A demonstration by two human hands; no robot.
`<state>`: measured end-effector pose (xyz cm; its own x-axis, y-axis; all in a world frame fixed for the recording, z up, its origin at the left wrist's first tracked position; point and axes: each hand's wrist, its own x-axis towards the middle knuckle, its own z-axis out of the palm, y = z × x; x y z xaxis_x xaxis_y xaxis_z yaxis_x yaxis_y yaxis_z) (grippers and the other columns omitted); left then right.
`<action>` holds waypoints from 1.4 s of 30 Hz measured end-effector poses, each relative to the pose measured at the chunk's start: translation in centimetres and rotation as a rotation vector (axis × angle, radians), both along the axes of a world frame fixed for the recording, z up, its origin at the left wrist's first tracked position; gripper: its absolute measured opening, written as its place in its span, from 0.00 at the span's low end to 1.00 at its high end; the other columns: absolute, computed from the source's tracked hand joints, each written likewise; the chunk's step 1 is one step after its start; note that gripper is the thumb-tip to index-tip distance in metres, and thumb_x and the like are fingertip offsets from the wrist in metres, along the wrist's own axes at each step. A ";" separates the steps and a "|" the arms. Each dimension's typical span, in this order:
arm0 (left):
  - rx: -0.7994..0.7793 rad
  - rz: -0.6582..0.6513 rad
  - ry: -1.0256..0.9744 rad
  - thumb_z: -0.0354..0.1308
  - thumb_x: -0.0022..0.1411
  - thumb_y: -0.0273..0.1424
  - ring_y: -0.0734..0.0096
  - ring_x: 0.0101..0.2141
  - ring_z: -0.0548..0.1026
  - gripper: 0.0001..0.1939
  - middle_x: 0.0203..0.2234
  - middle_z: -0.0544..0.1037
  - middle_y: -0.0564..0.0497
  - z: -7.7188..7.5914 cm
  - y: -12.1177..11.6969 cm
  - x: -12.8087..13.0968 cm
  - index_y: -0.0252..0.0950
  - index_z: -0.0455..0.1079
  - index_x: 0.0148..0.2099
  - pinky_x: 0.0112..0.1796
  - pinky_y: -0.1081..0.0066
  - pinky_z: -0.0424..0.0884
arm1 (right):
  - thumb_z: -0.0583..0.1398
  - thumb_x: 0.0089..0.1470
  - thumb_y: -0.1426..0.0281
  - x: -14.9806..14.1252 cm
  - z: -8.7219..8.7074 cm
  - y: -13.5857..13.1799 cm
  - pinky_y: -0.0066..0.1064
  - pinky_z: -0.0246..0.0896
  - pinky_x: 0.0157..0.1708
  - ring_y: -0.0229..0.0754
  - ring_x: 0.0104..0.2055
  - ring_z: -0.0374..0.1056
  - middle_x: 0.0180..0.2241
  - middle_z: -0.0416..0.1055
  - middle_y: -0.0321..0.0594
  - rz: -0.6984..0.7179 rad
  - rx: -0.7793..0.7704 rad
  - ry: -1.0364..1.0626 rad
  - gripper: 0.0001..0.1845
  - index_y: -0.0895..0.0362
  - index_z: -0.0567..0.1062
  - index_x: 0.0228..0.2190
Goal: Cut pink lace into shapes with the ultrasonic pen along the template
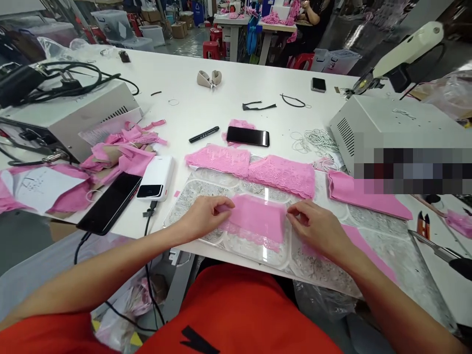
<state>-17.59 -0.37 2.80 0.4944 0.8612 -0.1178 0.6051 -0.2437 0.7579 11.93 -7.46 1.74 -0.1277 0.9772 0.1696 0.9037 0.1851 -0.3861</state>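
Observation:
A thin pink fabric piece with a lace edge (258, 219) lies flat over a see-through plastic template (197, 189) at the table's front edge. My left hand (206, 215) pinches its left edge between thumb and fingertips. At the opposite edge, my right hand (319, 223) closes thumb and forefinger on the same piece. Just behind it are two pink lace strips (282, 174), end to end. More pink fabric (368, 250) shows partly beneath my right forearm. A folded pink fabric stack (368, 196) rests farther right.
Behind the lace lie a black phone (248, 136) and a pen (204, 134). A white power bank (157, 177), a larger phone (110, 204) and crumpled pink garments (125, 152) occupy the left. Grey machine boxes (73, 113) flank both sides. Metal-bladed scissors (438, 250) lie right.

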 end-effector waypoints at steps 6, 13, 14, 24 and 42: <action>0.046 -0.029 -0.005 0.58 0.60 0.26 0.75 0.24 0.73 0.11 0.23 0.79 0.54 -0.3 0.4 -0.1 0.33 0.80 0.43 0.28 0.76 0.66 | 0.57 0.61 0.71 -1.0 0.2 -2.8 0.29 0.66 0.29 0.38 0.31 0.71 0.34 0.76 0.41 0.234 -0.003 -0.002 0.06 0.54 0.75 0.36; 0.039 -0.016 0.019 0.57 0.60 0.27 0.75 0.24 0.72 0.10 0.24 0.79 0.55 0.1 0.7 -0.1 0.35 0.79 0.40 0.28 0.76 0.66 | 0.55 0.64 0.73 -1.1 -0.5 -3.2 0.27 0.67 0.28 0.36 0.30 0.71 0.32 0.75 0.39 0.275 0.061 0.003 0.07 0.55 0.73 0.35; 0.048 -0.011 0.031 0.57 0.60 0.27 0.75 0.23 0.72 0.10 0.24 0.79 0.55 0.2 0.7 -0.2 0.35 0.79 0.40 0.28 0.76 0.66 | 0.55 0.63 0.74 -1.2 -0.3 -3.2 0.26 0.66 0.28 0.36 0.30 0.71 0.31 0.75 0.39 0.283 0.070 0.012 0.07 0.55 0.73 0.35; 0.452 -0.205 0.305 0.53 0.67 0.29 0.64 0.36 0.77 0.13 0.37 0.80 0.46 -0.2 -0.5 -3.0 0.36 0.77 0.48 0.36 0.68 0.73 | 0.55 0.63 0.75 -1.1 0.0 -4.1 0.26 0.68 0.31 0.37 0.33 0.72 0.35 0.76 0.40 0.263 0.064 0.079 0.08 0.54 0.74 0.38; 0.697 -0.923 0.033 0.60 0.69 0.31 0.59 0.49 0.73 0.09 0.51 0.76 0.43 -1.9 -0.2 13.5 0.36 0.75 0.49 0.49 0.62 0.66 | 0.55 0.63 0.69 3.3 -1.1 -7.1 0.31 0.63 0.29 0.39 0.31 0.69 0.30 0.72 0.39 -0.072 0.007 0.092 0.09 0.54 0.69 0.30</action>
<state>-4.08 -0.61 0.89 0.9747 0.0569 0.2163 -0.0042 -0.9623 0.2721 15.25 -14.54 0.59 -0.0413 0.9820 0.1842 0.8756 0.1244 -0.4668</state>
